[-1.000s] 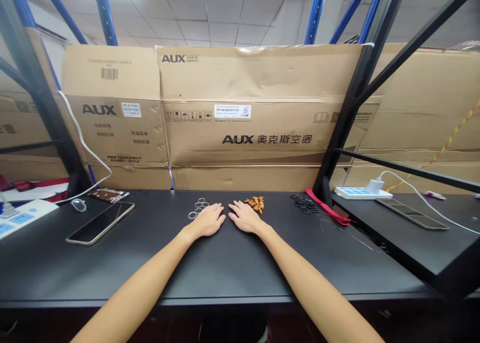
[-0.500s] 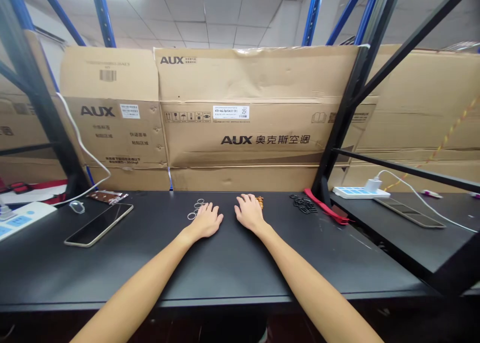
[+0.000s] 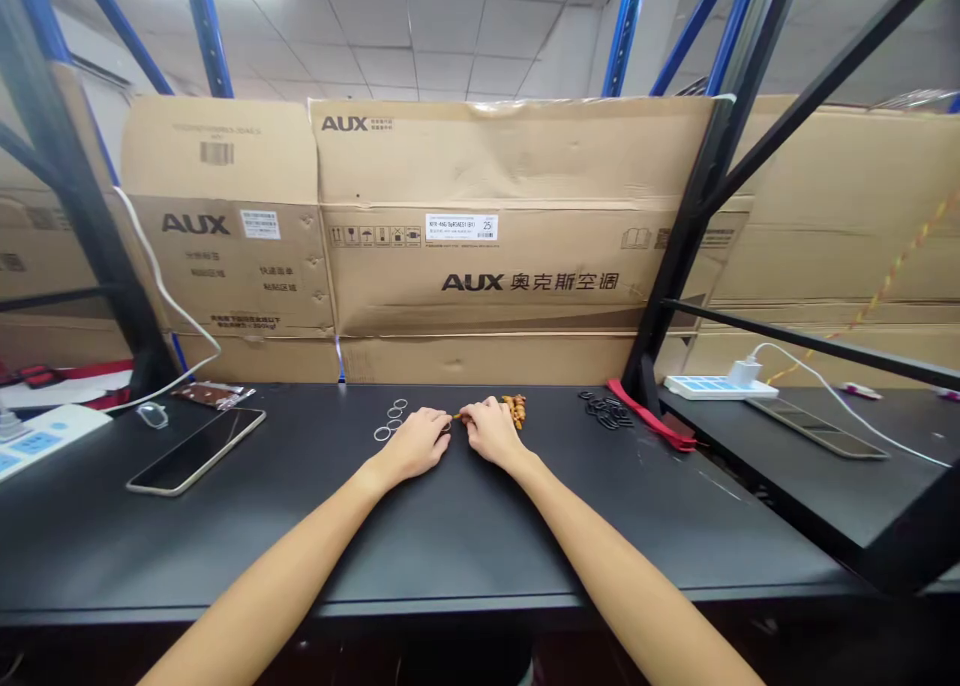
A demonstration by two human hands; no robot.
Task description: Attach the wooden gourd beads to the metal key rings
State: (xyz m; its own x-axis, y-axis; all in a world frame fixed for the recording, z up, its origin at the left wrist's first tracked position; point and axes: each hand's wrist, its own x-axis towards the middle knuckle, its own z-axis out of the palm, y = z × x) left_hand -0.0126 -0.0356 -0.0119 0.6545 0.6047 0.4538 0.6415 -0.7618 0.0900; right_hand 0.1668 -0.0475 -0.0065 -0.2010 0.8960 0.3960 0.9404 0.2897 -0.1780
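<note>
My left hand [image 3: 416, 443] is closed at the fingertips on what looks like a metal ring [image 3: 447, 427], just above the black tabletop. Facing it, my right hand [image 3: 491, 431] pinches a small brown-yellow piece [image 3: 457, 416] that points toward the ring. The two sets of fingertips are close together; whether ring and piece touch cannot be made out. Beyond the right hand lies a pile of similar brown-yellow pieces [image 3: 517, 408], partly covered by it. Several silver rings [image 3: 394, 415] lie flat to the left of my left hand.
A phone [image 3: 199, 451] and a white power strip [image 3: 56, 436] are on the left, near a brown packet [image 3: 214, 394]. On the right lie black clasp-like pieces [image 3: 609, 412] and a red strap [image 3: 654, 418]. Cardboard [image 3: 487, 356] walls the back; a black frame post [image 3: 679, 236] stands right.
Both hands have drawn closer together, with fingers now pinched. A ring now shows at the left fingertips and a brown-yellow piece at the right ones. More of the brown-yellow pile is uncovered.
</note>
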